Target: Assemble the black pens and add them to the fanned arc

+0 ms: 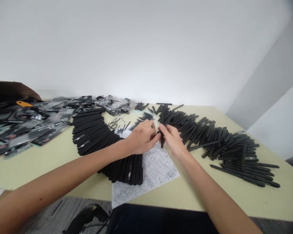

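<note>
Over the middle of the table my left hand [144,136] and my right hand [172,138] meet, fingertips almost touching. A black pen [162,143] points downward from the fingers of my right hand, which are closed on it. The thumb and fingers of my left hand are pinched beside that pen; a small dark piece shows at their tips, too hidden to name. Below both hands lies a white sheet of paper [156,169] covered in scribbles. Under my left forearm, black pens are laid side by side in a curved row [95,133].
Many loose black pens form a long pile [217,139] on the right. Thin dark sticks like refills [138,123] lie behind my left hand. Plastic packages [48,120] heap up at left, with an orange-handled item [24,104] near a brown box [26,89]. A wall [146,48] stands behind.
</note>
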{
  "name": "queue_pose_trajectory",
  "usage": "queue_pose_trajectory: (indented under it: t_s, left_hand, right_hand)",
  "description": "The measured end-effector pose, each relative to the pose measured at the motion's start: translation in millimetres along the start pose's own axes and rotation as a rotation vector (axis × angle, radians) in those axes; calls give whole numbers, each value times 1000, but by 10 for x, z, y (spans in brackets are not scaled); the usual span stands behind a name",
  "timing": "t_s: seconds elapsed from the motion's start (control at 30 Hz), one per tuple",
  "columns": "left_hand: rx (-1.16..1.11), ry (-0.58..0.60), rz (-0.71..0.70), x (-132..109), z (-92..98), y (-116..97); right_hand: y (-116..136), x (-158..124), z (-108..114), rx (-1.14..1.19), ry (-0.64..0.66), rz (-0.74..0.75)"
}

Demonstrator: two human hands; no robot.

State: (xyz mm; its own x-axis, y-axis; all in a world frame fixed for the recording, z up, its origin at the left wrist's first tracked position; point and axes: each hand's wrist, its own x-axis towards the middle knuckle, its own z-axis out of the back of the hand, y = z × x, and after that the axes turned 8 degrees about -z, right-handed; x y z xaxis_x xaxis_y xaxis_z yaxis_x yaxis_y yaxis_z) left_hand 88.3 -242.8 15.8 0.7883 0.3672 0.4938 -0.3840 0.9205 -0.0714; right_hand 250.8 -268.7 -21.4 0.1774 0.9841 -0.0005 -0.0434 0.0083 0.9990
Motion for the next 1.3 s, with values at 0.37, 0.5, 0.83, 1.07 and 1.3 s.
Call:
queue_pose_trajectory:
  t_s: [0.37,0.5,0.83,1.07,1.3]
  left_hand:
    - [-69,-192,177,-474,329,446]
    - [-73,-318,290,-558,375,581]
    - [-65,-165,-53,-631,276,326]
    - [-50,-134,-148,-660,152,330]
    - [-57,-92,-130,-674,189,331]
  right_hand:
    - [-120,35,121,-856,-127,21]
    - [-102,22,103,-875,-137,123]
    - [24,-141,-25,-484,320,358]
    - [9,-188,-58,-608,392,444]
    - [27,-240,-96,-767,278,588]
